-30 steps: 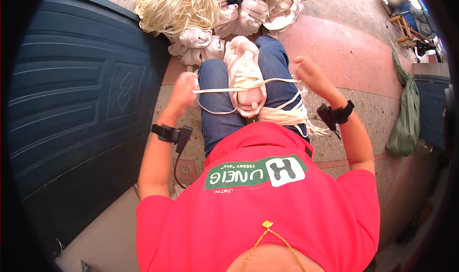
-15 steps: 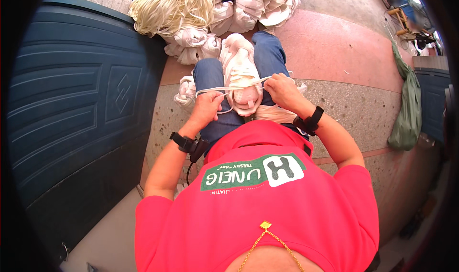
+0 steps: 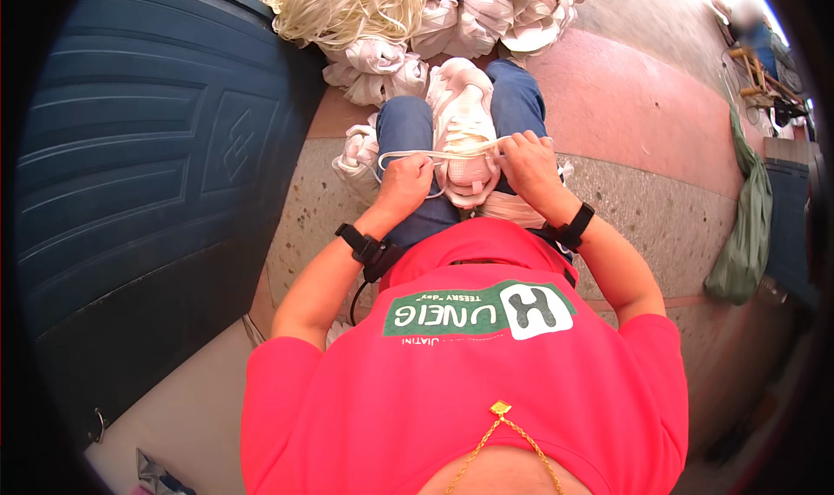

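Note:
A pale pink and white sneaker (image 3: 465,117) rests between my knees, its toe pointing away from me and its heel near my waist. Across its tongue runs a cream shoelace (image 3: 456,155), partly threaded through the upper. On the left of the shoe, my left hand (image 3: 407,182) is closed on the lace, and a loop of it sticks out past the fingers. My right hand (image 3: 527,160) pinches the lace at the shoe's right side, close to the opening. Both hands hang just above my thighs in blue jeans (image 3: 405,126).
Ahead lie a heap of loose cream laces (image 3: 347,8) and several bundled pale shoe uppers (image 3: 482,21). A dark blue panelled door (image 3: 130,147) stands at my left. To the right hangs a green cloth bag (image 3: 745,225). A person (image 3: 760,43) is at the far right.
My hands have drawn closer together over the shoe, and the lace between them is shorter. The whole view has shifted slightly, with the scene sitting farther right.

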